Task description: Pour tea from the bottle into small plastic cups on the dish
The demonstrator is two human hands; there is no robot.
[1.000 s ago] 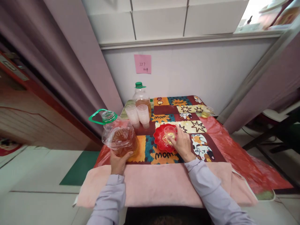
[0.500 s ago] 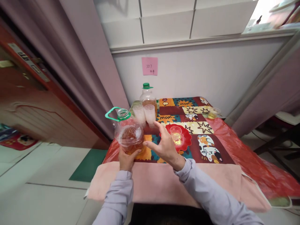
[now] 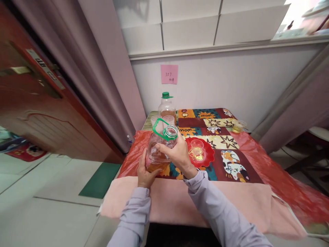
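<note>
Jug (image 3: 159, 148) in two-handed hold: cupped low with the left hand (image 3: 146, 174), gripped high with the right hand (image 3: 178, 155), likely to steady its tilt. Right of these, saw a cup (image 3: 197, 144) in a red dish (image 3: 210, 157).

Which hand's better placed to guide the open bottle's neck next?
Probably your right hand: it's high at the open bottle, close to the neck, while your left hand cups the bottle lower down.
</note>
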